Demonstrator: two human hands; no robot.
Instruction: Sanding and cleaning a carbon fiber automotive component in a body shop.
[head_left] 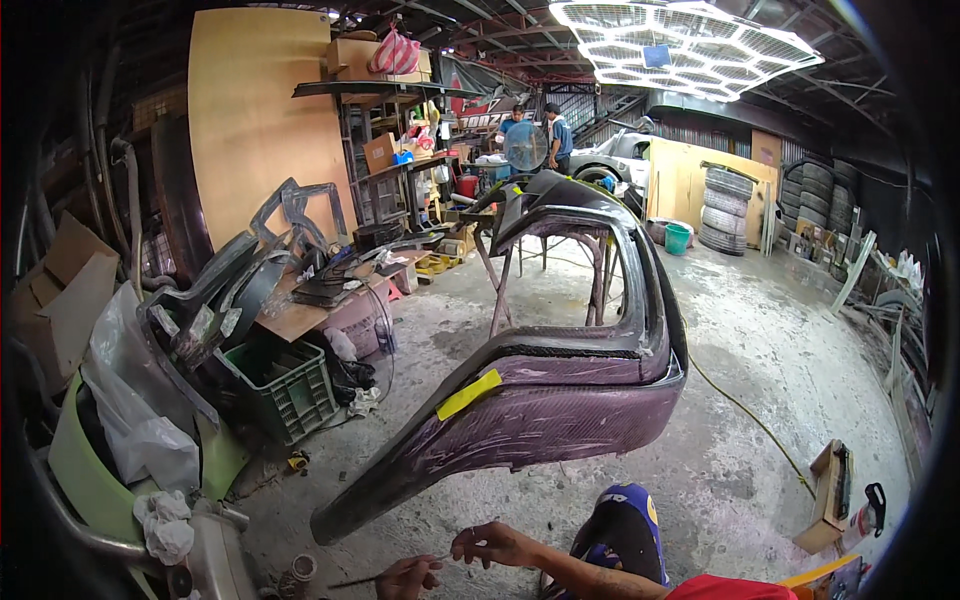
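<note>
Low in the view, my left hand (408, 577) is closed, and a thin dark stick (355, 582) juts out of it to the left. Just right of it, my right hand (492, 545) is pinched, its fingertips close to the left hand; a small, thin, pale bit shows at them, too small to name. A small jar-like container (299, 571) stands left of the stick. In front of my hands, a large dark carbon-fibre car body panel (560, 415) with a purplish sheen rests on a stand (598, 275). A strip of yellow tape (469, 395) sticks to it.
A green crate (290, 395) and more body parts (205, 310) crowd the left. A yellow hose (745, 405) crosses the floor at right, near an open cardboard box (828, 495). Two people (558, 138) stand far back by a fan (525, 146), near stacked tyres (727, 210).
</note>
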